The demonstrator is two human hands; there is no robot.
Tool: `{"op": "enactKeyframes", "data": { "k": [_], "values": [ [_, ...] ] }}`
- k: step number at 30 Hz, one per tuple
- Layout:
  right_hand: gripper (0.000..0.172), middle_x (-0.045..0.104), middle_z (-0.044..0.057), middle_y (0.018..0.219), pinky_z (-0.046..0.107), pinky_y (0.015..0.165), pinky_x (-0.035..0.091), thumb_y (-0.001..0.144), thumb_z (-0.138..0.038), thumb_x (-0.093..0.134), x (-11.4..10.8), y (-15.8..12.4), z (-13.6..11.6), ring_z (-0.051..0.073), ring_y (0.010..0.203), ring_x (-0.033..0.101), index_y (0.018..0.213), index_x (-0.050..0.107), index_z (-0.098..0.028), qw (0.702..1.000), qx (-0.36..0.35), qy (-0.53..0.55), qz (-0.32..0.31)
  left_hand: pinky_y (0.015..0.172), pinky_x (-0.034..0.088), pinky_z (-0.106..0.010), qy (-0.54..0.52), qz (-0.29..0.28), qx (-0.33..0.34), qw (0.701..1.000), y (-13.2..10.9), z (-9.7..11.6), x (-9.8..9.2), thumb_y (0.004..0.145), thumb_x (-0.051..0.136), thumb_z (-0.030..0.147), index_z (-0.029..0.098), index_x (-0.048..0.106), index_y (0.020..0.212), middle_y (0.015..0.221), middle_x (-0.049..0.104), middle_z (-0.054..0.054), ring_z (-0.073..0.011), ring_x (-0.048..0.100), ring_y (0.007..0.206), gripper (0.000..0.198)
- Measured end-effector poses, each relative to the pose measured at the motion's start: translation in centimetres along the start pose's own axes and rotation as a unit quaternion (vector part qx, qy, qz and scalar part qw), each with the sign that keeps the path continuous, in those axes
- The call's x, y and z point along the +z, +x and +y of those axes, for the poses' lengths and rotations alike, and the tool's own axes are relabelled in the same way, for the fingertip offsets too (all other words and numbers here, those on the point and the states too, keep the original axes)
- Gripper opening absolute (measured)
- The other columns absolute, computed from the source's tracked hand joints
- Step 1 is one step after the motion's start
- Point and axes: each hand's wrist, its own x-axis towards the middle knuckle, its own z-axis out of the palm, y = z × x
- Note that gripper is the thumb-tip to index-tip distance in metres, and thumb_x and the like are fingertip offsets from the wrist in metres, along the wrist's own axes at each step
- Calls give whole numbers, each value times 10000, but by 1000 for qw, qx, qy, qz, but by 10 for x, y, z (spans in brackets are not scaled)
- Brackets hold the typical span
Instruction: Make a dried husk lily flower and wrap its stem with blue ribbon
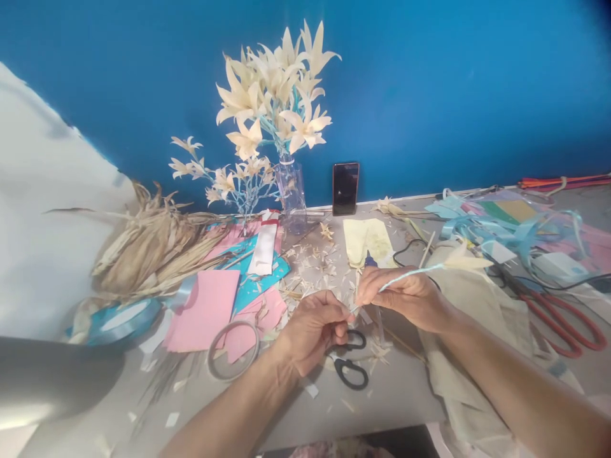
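Note:
In the head view my right hand [405, 296] is closed on a thin light-blue wrapped stem [410, 273], which extends to the right and ends in a cream flower [462, 261]. My left hand [317, 327] pinches near the stem's lower end, close to my right fingertips. Something thin and pale shows between the two hands; its exact shape is too small to tell. Black-handled scissors [352, 375] lie on the table just below my left hand, their blades partly hidden. A dark blue nozzle tip [370, 259] pokes up behind my right hand.
A bottle [296, 207] holds large cream flowers [281, 83] at the back, beside a phone [345, 189]. Dried husks [138, 248], pink sheets [203, 312] and a tape ring [233, 350] lie left. Red-handled scissors [563, 318], cloth [458, 356] and blue ribbon [520, 232] lie right.

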Motion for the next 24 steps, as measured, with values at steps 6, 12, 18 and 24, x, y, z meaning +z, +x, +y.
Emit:
{"op": "enactKeyframes", "data": {
  "k": [6, 12, 18, 24],
  "values": [
    [124, 770, 84, 838, 381, 751, 519, 933, -248, 690, -3, 0, -4, 221, 812, 666, 895, 801, -209, 998, -14, 16, -66, 442, 344, -192, 0, -58, -78, 995, -3, 3, -2, 616, 806, 105, 121, 684, 790, 627, 683, -57, -62, 484, 443, 213],
    [170, 767, 81, 805, 391, 772, 509, 930, -338, 697, -10, 1, -1, 218, 786, 669, 867, 800, -218, 995, -6, 40, -95, 373, 169, -170, 11, -115, -139, 984, -6, 4, -3, 657, 805, 163, 136, 629, 707, 597, 594, -16, -48, 411, 419, 184],
    [239, 769, 92, 961, 369, 792, 523, 868, -405, 754, -13, -1, 9, 218, 877, 674, 1020, 790, -224, 992, 80, 97, -31, 400, 128, -155, 1, -67, -26, 997, -6, -1, 1, 657, 824, 220, 152, 568, 677, 549, 500, 34, -26, 328, 440, 266],
    [315, 674, 28, 764, 269, 635, 468, 721, -455, 856, 5, 1, 15, 153, 687, 588, 804, 737, -176, 975, 195, 62, 87, 409, 252, -171, 96, 42, 125, 987, -4, -8, 3, 712, 790, 303, 173, 567, 677, 473, 457, 67, -45, 335, 414, 260]
  ]
}}
